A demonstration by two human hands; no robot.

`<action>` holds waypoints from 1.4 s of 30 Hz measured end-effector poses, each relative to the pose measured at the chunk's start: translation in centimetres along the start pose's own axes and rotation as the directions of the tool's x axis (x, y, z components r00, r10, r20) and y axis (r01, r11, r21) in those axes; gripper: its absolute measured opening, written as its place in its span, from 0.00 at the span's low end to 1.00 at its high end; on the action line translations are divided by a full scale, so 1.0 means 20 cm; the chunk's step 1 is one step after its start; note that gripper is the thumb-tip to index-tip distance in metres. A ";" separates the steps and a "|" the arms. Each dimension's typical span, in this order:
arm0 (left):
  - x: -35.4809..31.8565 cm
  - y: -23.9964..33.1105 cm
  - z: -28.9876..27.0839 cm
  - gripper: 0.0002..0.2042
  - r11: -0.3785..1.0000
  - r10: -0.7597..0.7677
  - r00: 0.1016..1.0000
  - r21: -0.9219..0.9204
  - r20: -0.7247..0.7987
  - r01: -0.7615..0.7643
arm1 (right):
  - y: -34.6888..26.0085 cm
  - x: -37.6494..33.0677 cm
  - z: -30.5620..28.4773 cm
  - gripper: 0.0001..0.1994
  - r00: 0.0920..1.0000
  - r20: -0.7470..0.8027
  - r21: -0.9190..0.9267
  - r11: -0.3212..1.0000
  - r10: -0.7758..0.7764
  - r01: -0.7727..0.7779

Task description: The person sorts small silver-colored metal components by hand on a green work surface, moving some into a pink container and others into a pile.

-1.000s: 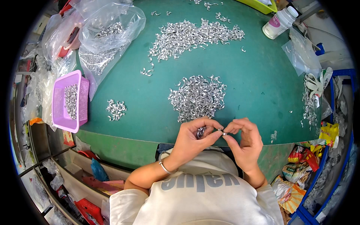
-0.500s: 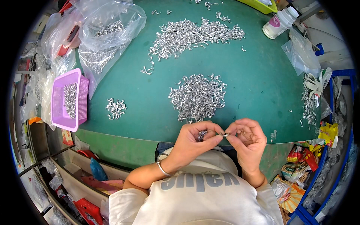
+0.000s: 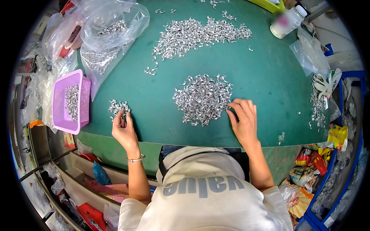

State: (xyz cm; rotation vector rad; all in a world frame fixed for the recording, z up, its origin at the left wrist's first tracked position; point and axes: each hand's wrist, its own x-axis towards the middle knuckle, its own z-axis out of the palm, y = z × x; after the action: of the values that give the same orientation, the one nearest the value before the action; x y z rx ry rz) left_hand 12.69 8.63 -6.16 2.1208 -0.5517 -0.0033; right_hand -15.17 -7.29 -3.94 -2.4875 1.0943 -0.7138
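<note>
A green mat (image 3: 154, 104) covers the table. My left hand (image 3: 124, 129) reaches out to the left, its fingertips at a small heap of shiny metal clips (image 3: 117, 106). My right hand (image 3: 243, 120) rests flat on the mat, fingers spread, touching the right edge of the middle pile of metal clips (image 3: 203, 98). Whether either hand holds a clip is hidden by the fingers. A larger, long spread of the same clips (image 3: 196, 34) lies farther back.
A pink plastic basket (image 3: 58, 104) with clips hangs at the mat's left edge. Clear plastic bags (image 3: 110, 32) with clips lie at the back left. A white bottle (image 3: 286, 21) stands at the back right. More bags and clips (image 3: 318, 106) lie along the right edge.
My hands were together near my chest, working one clip between them. Now they have parted: the left went out to the small heap, the right to the middle pile.
</note>
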 end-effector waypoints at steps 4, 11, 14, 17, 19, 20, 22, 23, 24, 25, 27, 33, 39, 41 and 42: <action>-0.06 0.07 0.03 0.07 0.984 0.003 1.000 -0.177 0.022 0.001 | 0.05 -0.04 -0.03 0.07 1.000 0.011 0.072 0.997 0.021 -0.022; -0.26 0.42 0.13 0.13 0.566 -0.033 0.393 -0.307 0.919 0.765 | 0.01 0.00 -0.01 0.13 0.999 -0.018 0.009 0.999 0.036 -0.036; -0.32 0.49 0.18 0.13 0.392 0.092 0.108 -0.136 0.990 0.910 | 0.04 -0.02 -0.01 0.09 1.000 -0.016 -0.027 1.000 -0.006 0.006; -0.35 0.51 0.22 0.12 0.406 0.139 0.034 -0.088 0.990 0.910 | 0.07 -0.05 -0.05 0.06 0.999 -0.023 0.002 1.000 0.028 -0.028; -0.36 0.53 0.23 0.11 0.437 0.114 0.035 -0.082 0.993 0.896 | 0.08 -0.05 -0.07 0.07 0.995 -0.072 0.052 0.996 0.074 -0.070; -0.37 0.55 0.23 0.11 0.454 0.083 0.049 -0.081 0.995 0.887 | 0.08 -0.06 -0.07 0.07 0.991 -0.096 0.078 0.993 0.098 -0.090; -0.38 0.56 0.24 0.10 0.477 0.045 0.062 -0.075 0.997 0.876 | 0.07 -0.04 -0.06 0.08 0.988 -0.111 0.056 0.994 0.103 -0.097; -0.38 0.55 0.25 0.10 0.483 0.039 0.058 -0.070 0.998 0.873 | 0.06 -0.01 -0.05 0.08 0.990 -0.109 0.043 0.995 0.094 -0.090; -0.39 0.55 0.25 0.10 0.489 0.034 0.055 -0.065 0.998 0.870 | 0.04 0.00 -0.04 0.09 0.991 -0.106 0.030 0.996 0.084 -0.081; -0.39 0.55 0.26 0.10 0.501 0.030 0.056 -0.064 0.998 0.863 | 0.05 0.01 -0.02 0.08 0.993 -0.049 -0.024 0.993 0.111 -0.113; -0.40 0.55 0.26 0.10 0.523 0.022 0.068 -0.069 0.997 0.850 | 0.08 -0.01 0.00 0.07 0.990 -0.089 0.016 0.994 0.113 -0.112; -0.42 0.60 0.26 0.11 0.603 -0.017 0.285 -0.218 0.958 0.768 | -0.06 -0.04 -0.12 0.06 0.957 -0.014 0.480 0.841 0.291 -0.249; -0.42 0.67 0.27 0.12 0.708 0.284 0.478 -0.518 0.831 0.480 | -0.19 -0.03 -0.23 0.08 0.977 0.038 0.568 0.800 0.210 -0.194; -0.40 0.69 0.25 0.10 0.744 0.259 0.459 -0.479 0.850 0.466 | -0.20 -0.04 -0.25 0.08 0.973 0.052 0.630 0.749 0.225 -0.207; -0.40 0.69 0.24 0.10 0.761 0.247 0.450 -0.459 0.858 0.458 | -0.20 -0.04 -0.26 0.08 0.965 0.078 0.673 0.701 0.250 -0.236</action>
State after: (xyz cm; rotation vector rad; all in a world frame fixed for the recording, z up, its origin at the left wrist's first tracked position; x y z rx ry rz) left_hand -0.78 1.28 0.31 1.2683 -0.8445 -1.3241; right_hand -16.24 -4.51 1.94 -1.6740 0.9191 -0.8648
